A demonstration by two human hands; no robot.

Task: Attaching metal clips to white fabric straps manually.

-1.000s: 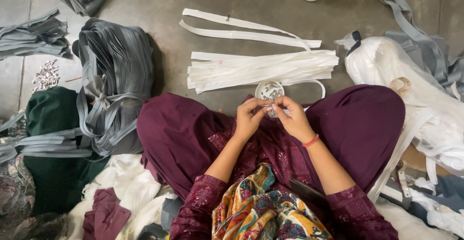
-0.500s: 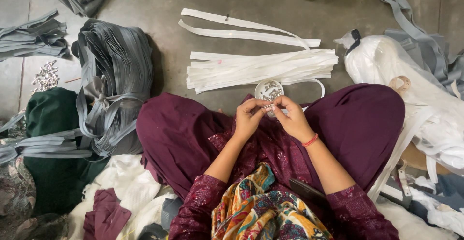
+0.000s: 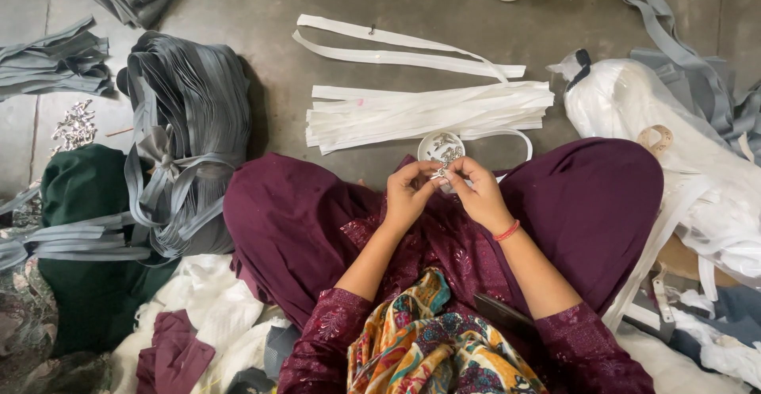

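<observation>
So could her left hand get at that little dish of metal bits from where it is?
Probably yes. The left hand is pinching a small metal piece with the right hand, and the dish sits just beyond the fingertips with nothing between.

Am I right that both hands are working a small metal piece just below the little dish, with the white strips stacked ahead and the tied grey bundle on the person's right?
Not quite: the head view shows the tied grey bundle on the person's left. The rest holds: left hand and right hand meet below the dish, white strips ahead.

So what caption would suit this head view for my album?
Both hands pinch a small metal piece beside white strips.
</observation>
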